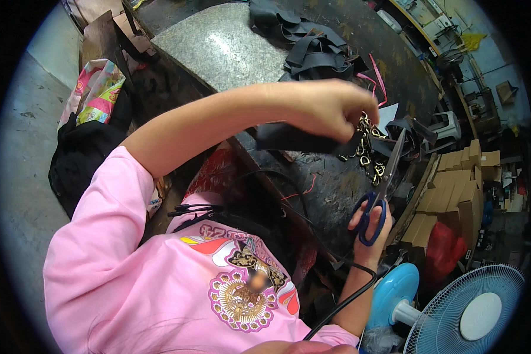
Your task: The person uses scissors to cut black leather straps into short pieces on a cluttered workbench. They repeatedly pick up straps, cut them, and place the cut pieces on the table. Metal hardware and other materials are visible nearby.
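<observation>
My left arm stretches across the dark worktable (330, 218), and my left hand (336, 109) hangs over brass-coloured snap hooks (369, 144) with its fingers curled down. What those fingers hold, if anything, is hidden, and the hand is slightly blurred. Under the wrist is a flat black strip (298, 139). In my right hand (376, 230) is a pair of scissors (382, 192) with dark blue handles, fingers through the loops. The blades point up and away, close together, beside the hooks.
A heap of black straps (315, 50) and a pale rounded slab (218, 44) occupy the far table. Pink ribbon (379, 79) lies near the straps. Cardboard boxes (448, 194) stand to the right, with a blue fan (481, 315) at lower right. A black cable (342, 301) crosses my right forearm.
</observation>
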`<move>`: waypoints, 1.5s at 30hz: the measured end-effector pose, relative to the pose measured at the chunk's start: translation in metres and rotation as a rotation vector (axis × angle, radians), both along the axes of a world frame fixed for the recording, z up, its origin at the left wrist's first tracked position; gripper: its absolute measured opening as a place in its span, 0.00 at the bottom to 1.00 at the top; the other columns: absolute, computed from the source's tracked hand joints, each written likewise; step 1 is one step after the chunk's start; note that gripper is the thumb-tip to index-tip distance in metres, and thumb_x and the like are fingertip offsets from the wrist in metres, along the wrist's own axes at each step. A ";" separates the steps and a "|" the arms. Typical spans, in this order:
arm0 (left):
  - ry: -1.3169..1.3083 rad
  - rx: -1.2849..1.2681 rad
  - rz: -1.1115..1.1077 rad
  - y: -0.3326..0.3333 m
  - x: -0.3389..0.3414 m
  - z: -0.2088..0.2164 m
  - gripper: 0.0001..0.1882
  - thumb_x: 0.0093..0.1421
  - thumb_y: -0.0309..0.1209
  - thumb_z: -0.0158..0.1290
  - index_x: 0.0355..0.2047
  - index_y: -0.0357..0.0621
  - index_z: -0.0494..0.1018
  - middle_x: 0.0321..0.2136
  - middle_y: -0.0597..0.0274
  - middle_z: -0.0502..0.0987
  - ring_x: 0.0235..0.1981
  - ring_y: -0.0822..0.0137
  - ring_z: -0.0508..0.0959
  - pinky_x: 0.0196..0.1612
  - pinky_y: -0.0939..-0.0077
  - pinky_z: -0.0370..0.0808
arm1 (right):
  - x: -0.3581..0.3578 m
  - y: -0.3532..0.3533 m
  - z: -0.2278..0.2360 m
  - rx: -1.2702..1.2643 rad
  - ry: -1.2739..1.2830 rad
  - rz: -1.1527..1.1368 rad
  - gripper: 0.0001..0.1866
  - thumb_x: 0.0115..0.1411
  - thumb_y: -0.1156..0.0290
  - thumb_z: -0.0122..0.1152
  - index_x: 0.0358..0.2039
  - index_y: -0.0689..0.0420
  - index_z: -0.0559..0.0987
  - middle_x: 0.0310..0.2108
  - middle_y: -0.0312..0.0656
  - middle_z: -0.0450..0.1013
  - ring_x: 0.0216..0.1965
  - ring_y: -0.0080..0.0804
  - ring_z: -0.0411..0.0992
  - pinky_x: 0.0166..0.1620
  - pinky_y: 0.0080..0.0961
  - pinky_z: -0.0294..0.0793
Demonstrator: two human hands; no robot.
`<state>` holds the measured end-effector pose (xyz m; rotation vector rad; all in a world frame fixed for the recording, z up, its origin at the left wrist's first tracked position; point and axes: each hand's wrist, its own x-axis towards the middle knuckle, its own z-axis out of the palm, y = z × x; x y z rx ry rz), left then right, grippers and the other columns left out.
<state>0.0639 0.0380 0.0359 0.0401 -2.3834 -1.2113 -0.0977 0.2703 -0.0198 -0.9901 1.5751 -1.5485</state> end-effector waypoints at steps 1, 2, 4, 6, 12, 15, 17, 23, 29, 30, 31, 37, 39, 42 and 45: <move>0.081 0.057 0.097 -0.011 -0.008 0.000 0.22 0.46 0.20 0.49 0.45 0.41 0.69 0.27 0.62 0.74 0.29 0.72 0.72 0.35 0.79 0.70 | 0.002 -0.002 -0.003 -0.012 0.005 -0.036 0.28 0.53 0.44 0.59 0.32 0.61 0.69 0.14 0.36 0.66 0.14 0.22 0.66 0.18 0.15 0.63; 0.100 0.069 0.231 -0.027 -0.016 0.001 0.21 0.48 0.20 0.51 0.46 0.41 0.69 0.28 0.60 0.75 0.31 0.72 0.74 0.36 0.79 0.71 | 0.003 -0.001 -0.005 -0.031 0.009 -0.044 0.28 0.53 0.45 0.59 0.32 0.61 0.69 0.14 0.36 0.66 0.14 0.22 0.66 0.18 0.15 0.63; 0.078 -0.033 0.510 -0.061 -0.024 -0.002 0.21 0.51 0.25 0.55 0.47 0.41 0.68 0.35 0.55 0.75 0.38 0.67 0.74 0.41 0.75 0.72 | 0.003 -0.001 -0.008 -0.070 0.007 -0.062 0.28 0.53 0.45 0.59 0.32 0.61 0.70 0.14 0.36 0.66 0.15 0.22 0.66 0.18 0.15 0.64; 0.004 -0.550 0.906 -0.080 -0.031 -0.020 0.26 0.53 0.39 0.56 0.52 0.48 0.66 0.50 0.49 0.68 0.52 0.55 0.68 0.52 0.62 0.67 | 0.004 0.001 -0.010 -0.088 -0.016 -0.070 0.28 0.53 0.45 0.60 0.33 0.61 0.70 0.15 0.36 0.66 0.15 0.23 0.67 0.19 0.15 0.65; -0.215 -0.597 0.849 -0.090 -0.047 -0.077 0.34 0.52 0.61 0.47 0.55 0.60 0.65 0.57 0.50 0.60 0.59 0.46 0.58 0.55 0.41 0.57 | 0.006 0.001 -0.014 -0.085 -0.005 -0.071 0.29 0.51 0.44 0.61 0.33 0.62 0.70 0.18 0.35 0.66 0.15 0.21 0.67 0.18 0.14 0.65; -0.160 -0.627 0.856 -0.089 -0.045 -0.078 0.33 0.51 0.60 0.49 0.52 0.56 0.68 0.53 0.52 0.64 0.55 0.49 0.64 0.53 0.48 0.61 | 0.008 0.001 -0.015 -0.074 0.024 -0.066 0.30 0.50 0.44 0.62 0.33 0.62 0.70 0.18 0.35 0.67 0.16 0.22 0.68 0.18 0.15 0.65; -0.124 -0.612 0.861 -0.088 -0.042 -0.076 0.31 0.51 0.57 0.51 0.50 0.52 0.69 0.53 0.52 0.65 0.54 0.51 0.66 0.53 0.55 0.63 | 0.009 0.001 -0.015 -0.083 0.022 -0.077 0.29 0.50 0.44 0.62 0.34 0.61 0.70 0.18 0.35 0.67 0.16 0.22 0.68 0.18 0.15 0.65; 0.136 -0.655 0.979 -0.081 -0.045 -0.076 0.28 0.53 0.47 0.55 0.52 0.51 0.66 0.56 0.48 0.60 0.56 0.50 0.62 0.55 0.58 0.62 | 0.008 0.004 -0.011 -0.078 -0.066 -0.031 0.23 0.53 0.53 0.64 0.33 0.60 0.69 0.17 0.37 0.69 0.18 0.22 0.68 0.24 0.15 0.66; 0.183 -0.693 0.958 -0.079 -0.048 -0.075 0.31 0.52 0.53 0.53 0.53 0.56 0.64 0.60 0.52 0.54 0.63 0.51 0.51 0.59 0.40 0.48 | 0.001 -0.017 0.004 0.066 0.008 -0.076 0.14 0.59 0.62 0.57 0.32 0.59 0.68 0.18 0.35 0.70 0.18 0.19 0.67 0.24 0.14 0.66; 0.101 -0.738 0.935 -0.077 -0.048 -0.075 0.31 0.51 0.54 0.52 0.54 0.57 0.64 0.60 0.52 0.54 0.63 0.51 0.51 0.59 0.41 0.48 | -0.002 -0.027 0.005 0.069 0.014 -0.097 0.12 0.60 0.63 0.56 0.32 0.59 0.68 0.18 0.35 0.70 0.19 0.18 0.67 0.24 0.14 0.66; 0.020 -0.784 0.908 -0.075 -0.048 -0.075 0.32 0.51 0.55 0.52 0.54 0.57 0.64 0.61 0.52 0.53 0.63 0.51 0.51 0.59 0.41 0.49 | -0.006 -0.038 0.006 0.062 0.091 -0.099 0.13 0.62 0.61 0.53 0.34 0.59 0.69 0.19 0.36 0.69 0.21 0.20 0.67 0.26 0.15 0.64; -0.159 -0.788 0.960 -0.072 -0.050 -0.073 0.30 0.49 0.51 0.56 0.52 0.56 0.67 0.60 0.53 0.56 0.63 0.51 0.53 0.58 0.42 0.53 | -0.058 -0.084 0.009 0.009 0.391 -0.185 0.08 0.62 0.74 0.50 0.40 0.62 0.71 0.28 0.35 0.71 0.27 0.17 0.70 0.32 0.14 0.70; -0.160 -0.786 0.963 -0.072 -0.050 -0.072 0.30 0.49 0.50 0.56 0.51 0.56 0.67 0.60 0.53 0.57 0.62 0.51 0.54 0.58 0.42 0.54 | -0.082 -0.084 0.008 -0.048 0.374 -0.290 0.08 0.62 0.72 0.52 0.39 0.62 0.72 0.27 0.35 0.72 0.27 0.16 0.69 0.31 0.13 0.67; -0.148 -0.785 0.966 -0.072 -0.052 -0.072 0.29 0.49 0.49 0.57 0.50 0.55 0.68 0.59 0.53 0.59 0.62 0.51 0.55 0.57 0.42 0.56 | -0.118 -0.080 -0.001 -0.107 0.419 -0.479 0.12 0.58 0.70 0.59 0.37 0.64 0.71 0.27 0.34 0.72 0.27 0.16 0.67 0.30 0.13 0.66; -0.156 -0.775 0.959 -0.072 -0.054 -0.073 0.28 0.49 0.47 0.57 0.50 0.54 0.68 0.58 0.52 0.59 0.61 0.50 0.55 0.56 0.41 0.57 | -0.152 -0.066 -0.008 0.131 0.719 -0.670 0.19 0.52 0.60 0.65 0.36 0.60 0.71 0.27 0.42 0.74 0.28 0.30 0.72 0.33 0.26 0.68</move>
